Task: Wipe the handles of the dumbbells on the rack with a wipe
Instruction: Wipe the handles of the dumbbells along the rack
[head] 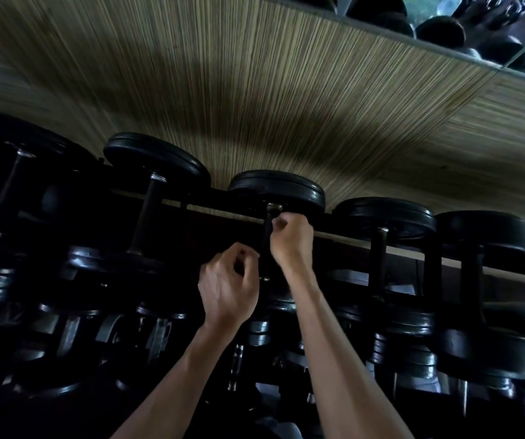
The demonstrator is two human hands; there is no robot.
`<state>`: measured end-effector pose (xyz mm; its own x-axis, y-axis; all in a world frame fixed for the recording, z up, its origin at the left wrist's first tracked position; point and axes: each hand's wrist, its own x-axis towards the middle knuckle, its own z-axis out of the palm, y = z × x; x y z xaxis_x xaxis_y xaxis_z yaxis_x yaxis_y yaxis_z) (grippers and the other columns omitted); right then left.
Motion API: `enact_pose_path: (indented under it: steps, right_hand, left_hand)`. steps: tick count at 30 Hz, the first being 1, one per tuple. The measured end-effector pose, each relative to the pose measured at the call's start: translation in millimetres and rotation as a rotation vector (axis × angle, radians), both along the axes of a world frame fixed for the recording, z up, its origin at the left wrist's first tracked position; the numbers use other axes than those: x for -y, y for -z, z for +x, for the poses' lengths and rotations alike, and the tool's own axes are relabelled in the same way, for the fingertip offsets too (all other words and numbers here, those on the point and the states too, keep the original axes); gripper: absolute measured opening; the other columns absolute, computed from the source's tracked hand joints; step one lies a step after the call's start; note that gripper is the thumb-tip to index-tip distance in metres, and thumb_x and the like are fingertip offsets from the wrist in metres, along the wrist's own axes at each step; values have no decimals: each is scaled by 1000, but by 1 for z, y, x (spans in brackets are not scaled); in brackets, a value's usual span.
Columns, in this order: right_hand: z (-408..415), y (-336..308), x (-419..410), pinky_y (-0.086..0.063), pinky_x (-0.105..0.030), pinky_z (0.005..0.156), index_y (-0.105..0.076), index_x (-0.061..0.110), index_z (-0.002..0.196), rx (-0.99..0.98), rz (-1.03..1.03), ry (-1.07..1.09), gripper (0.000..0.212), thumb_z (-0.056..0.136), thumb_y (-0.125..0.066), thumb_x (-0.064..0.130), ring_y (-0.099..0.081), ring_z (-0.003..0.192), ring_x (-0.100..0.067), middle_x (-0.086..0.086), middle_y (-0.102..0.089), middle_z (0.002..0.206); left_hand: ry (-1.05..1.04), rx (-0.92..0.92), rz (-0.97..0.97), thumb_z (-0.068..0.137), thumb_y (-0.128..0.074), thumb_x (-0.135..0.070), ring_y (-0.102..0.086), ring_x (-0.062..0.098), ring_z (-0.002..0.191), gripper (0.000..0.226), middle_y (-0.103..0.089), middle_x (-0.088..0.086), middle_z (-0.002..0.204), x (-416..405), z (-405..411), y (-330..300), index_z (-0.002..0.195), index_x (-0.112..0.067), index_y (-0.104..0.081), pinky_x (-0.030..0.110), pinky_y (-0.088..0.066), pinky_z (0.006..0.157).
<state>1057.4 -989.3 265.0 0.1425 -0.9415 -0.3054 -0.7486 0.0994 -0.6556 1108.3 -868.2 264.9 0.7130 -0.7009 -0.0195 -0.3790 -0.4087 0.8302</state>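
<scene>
I am looking at the rack [350,236] running across mid-frame, its dumbbells dark. My right hand [291,239] is curling round the upper end of the center handle [267,245], just under the far weight [276,189]. My left hand [228,286] is hanging beside the handle's lower end, fingers curled toward it; whether they are touching it, I cannot tell. I cannot make out a wipe in either hand.

No text, number, label or brand can be read anywhere; the dumbbells [276,188] on the rack [350,237] are too dark to show markings.
</scene>
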Motion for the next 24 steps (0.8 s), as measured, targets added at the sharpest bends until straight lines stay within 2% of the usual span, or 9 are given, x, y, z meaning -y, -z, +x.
enact_pose_path:
  steps: [2,5,7,9,12,14,17,20,24]
  right_hand:
    - [0,2,13,-45,-21,58,-71,11,92,213,158,142,14,99,-58,13,-58,64,-14,-3,-63,72]
    - [-5,6,24,-43,-28,54,-65,13,81,508,389,300,23,100,-56,4,-53,60,-18,-8,-59,69]
    - [-5,7,21,-45,-30,59,-68,10,87,505,361,284,18,100,-57,6,-55,64,-20,-9,-60,71]
    - [-1,6,12,-46,-29,63,-72,9,93,263,177,148,17,100,-57,13,-59,68,-18,-6,-64,74]
    - [3,4,-1,-41,-22,53,-67,5,80,43,4,30,28,102,-51,12,-61,64,-15,-5,-66,74]
    - [4,8,7,-41,-25,54,-67,5,77,113,73,103,26,99,-54,10,-58,61,-16,-4,-63,68]
    - [-3,8,23,-44,-29,52,-69,5,83,451,358,317,20,99,-56,4,-57,54,-18,-6,-62,63]
    - [-11,4,23,-49,-26,52,-68,6,87,625,494,359,21,101,-53,2,-63,58,-16,-9,-67,74]
    - [-3,5,6,-46,-25,60,-70,8,86,142,104,78,23,102,-54,14,-61,69,-18,-5,-65,77]
  left_hand:
    - [-6,-4,15,86,-36,-35,-59,7,56,33,-66,-12,66,0,0,0,82,-29,-68,30,-47,50]
    - [-1,-8,23,86,-36,-35,-60,6,56,32,-67,-13,68,1,1,1,83,-28,-67,32,-49,53]
    - [-4,-12,22,85,-36,-36,-59,7,54,33,-67,-12,68,0,0,2,83,-28,-68,33,-50,52]
    - [-10,-8,27,85,-36,-36,-59,8,53,33,-67,-12,67,1,0,2,83,-28,-68,34,-50,50]
    - [2,-9,15,86,-35,-36,-56,8,46,33,-65,-11,65,0,-1,2,83,-29,-67,36,-48,44]
    - [-3,-12,24,86,-35,-37,-57,8,50,33,-66,-11,66,0,0,2,83,-29,-67,36,-49,47]
    - [0,-12,31,85,-36,-37,-59,8,54,33,-66,-11,66,0,1,0,83,-29,-67,34,-50,51]
    - [9,-24,26,86,-37,-36,-59,9,53,32,-66,-12,65,0,-1,-1,83,-28,-67,33,-51,52]
    - [-1,-14,35,86,-34,-37,-59,7,53,34,-66,-11,67,1,0,0,84,-29,-67,36,-51,51]
